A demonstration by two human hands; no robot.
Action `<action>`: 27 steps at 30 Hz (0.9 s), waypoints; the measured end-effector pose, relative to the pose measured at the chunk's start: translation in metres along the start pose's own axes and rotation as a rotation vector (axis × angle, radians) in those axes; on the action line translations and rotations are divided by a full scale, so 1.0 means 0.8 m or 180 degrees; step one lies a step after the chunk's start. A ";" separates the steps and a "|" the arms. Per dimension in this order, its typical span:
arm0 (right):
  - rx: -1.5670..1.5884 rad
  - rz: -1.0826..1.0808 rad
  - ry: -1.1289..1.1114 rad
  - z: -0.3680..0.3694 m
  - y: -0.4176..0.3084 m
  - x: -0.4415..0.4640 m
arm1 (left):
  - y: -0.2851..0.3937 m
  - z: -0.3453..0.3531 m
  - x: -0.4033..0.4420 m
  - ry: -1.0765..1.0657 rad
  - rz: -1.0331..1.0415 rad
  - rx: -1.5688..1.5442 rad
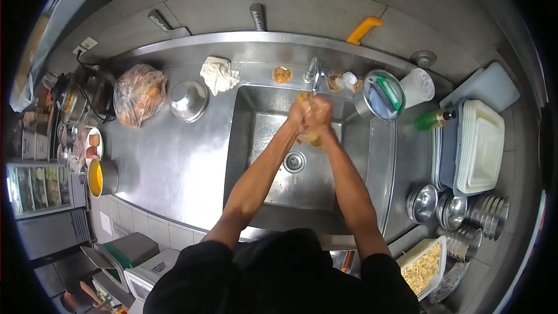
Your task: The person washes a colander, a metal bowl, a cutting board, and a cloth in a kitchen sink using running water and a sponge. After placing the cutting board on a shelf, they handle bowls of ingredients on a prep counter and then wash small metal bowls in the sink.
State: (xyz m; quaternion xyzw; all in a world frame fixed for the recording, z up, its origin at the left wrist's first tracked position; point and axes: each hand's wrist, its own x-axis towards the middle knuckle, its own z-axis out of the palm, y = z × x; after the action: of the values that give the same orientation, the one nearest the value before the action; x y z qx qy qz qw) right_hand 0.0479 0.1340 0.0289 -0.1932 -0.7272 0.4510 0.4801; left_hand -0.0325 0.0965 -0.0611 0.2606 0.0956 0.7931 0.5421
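Both hands are together over the steel sink [273, 189], just below the faucet [314, 70]. My left hand [297, 114] and my right hand [319, 111] are closed around a wet, yellowish soft thing [314, 138]. Bits of it show above and below the fingers. Motion blur hides its exact kind. The drain [294, 161] lies nearer to me than the hands. Behind the sink, a brown scrubber [282, 74] rests on the ledge left of the faucet. A steel bowl [361, 102] with brushes [385, 94] stands at the sink's right rear corner.
On the left counter are a white cloth [219, 75], a steel dome [188, 101] and a filled plastic bag [139, 95]. To the right stand a green bottle [428, 121], white trays [481, 148], steel bowls [423, 204] and a basket of pale yellow pieces [423, 268].
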 end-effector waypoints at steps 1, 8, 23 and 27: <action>-0.0540 0.0512 -0.0291 -0.019 0.018 0.012 | 0.019 0.078 0.011 0.1439 -0.0480 0.0325; -0.1045 0.1072 -0.0775 -0.013 -0.006 0.009 | 0.056 0.100 -0.031 0.2285 -0.0869 0.1483; 0.0805 0.1790 -0.1302 -0.059 0.020 0.001 | 0.124 0.161 0.011 0.0615 -0.1128 0.4535; -0.0886 0.3023 -0.2717 -0.109 0.045 -0.029 | 0.149 0.153 -0.001 0.1013 -0.0731 0.3822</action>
State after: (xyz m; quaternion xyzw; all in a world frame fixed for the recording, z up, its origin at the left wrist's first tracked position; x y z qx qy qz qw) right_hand 0.1292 0.1768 -0.0024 -0.3577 -0.7411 0.5527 -0.1317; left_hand -0.0655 0.0330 0.0939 0.3864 0.6309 0.5670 0.3622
